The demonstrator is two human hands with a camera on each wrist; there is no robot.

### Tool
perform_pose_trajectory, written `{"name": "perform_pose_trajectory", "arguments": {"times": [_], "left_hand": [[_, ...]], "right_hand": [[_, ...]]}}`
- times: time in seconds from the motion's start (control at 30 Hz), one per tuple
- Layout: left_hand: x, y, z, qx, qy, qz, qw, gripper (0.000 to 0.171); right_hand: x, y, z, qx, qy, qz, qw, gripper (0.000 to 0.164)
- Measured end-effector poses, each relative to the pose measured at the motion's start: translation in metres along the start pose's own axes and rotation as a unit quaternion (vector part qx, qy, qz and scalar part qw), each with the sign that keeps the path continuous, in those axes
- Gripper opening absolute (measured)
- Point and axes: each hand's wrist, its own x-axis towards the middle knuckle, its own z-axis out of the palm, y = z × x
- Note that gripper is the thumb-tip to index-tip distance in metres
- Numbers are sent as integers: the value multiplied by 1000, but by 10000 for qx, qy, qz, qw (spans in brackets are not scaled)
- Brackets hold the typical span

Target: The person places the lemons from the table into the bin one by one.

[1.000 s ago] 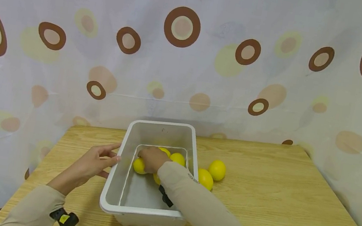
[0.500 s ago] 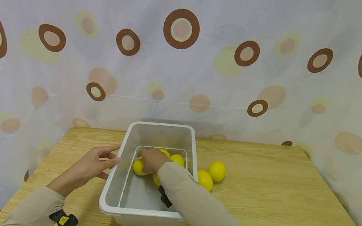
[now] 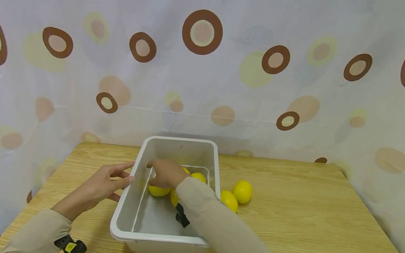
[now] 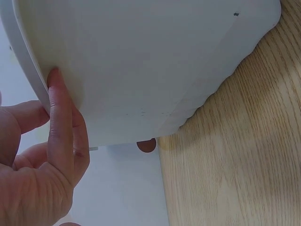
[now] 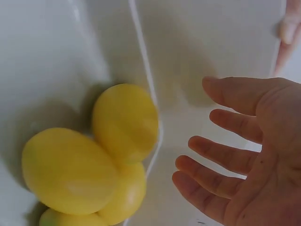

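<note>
A grey plastic bin with a pale rim stands on the table. My left hand pinches its left rim; in the left wrist view the thumb is at the rim and the fingers lie against the outer wall. Inside, several yellow lemons cluster together. My right hand is in the bin above the leftmost lemon. Its fingers are spread and hold nothing, apart from the fruit in the right wrist view. The right hand and sleeve hide part of the cluster.
Two more lemons lie on the wooden table just right of the bin, a nearer lemon and a farther lemon. A patterned curtain hangs behind the table.
My right hand has let go of the leftmost lemon and risen slightly, with its fingers spread. The lemon stays in the bin. My left hand remains on the rim.
</note>
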Motion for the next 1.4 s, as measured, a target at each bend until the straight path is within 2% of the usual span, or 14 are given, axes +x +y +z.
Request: {"name": "perform_pose_trajectory", "arguments": {"times": [0.37,0.57,0.7,0.9,1.17,1.4], "left_hand": [[-2,0,0,74,-7,-73,9999,62],[-1,0,-1,25,-8,-60,10000,62],[0,-1,-1,-15,-24,-33,10000,61],[0,-1,-1,1,12,-19,10000,59],[1,-2,0,6,11,-2,10000,59],[0,-1,-1,8,41,-23,10000,60]], "right_hand": [[-18,-10,-44,581,103,-565,9967,48],[-36,-6,-69,492,536,-896,9933,50],[-49,2,-81,328,780,-857,9927,50],[-69,17,-93,287,1015,-727,9918,53],[-93,37,-102,400,1416,-995,9841,52],[-115,63,-103,434,1592,-762,9833,53]]}}
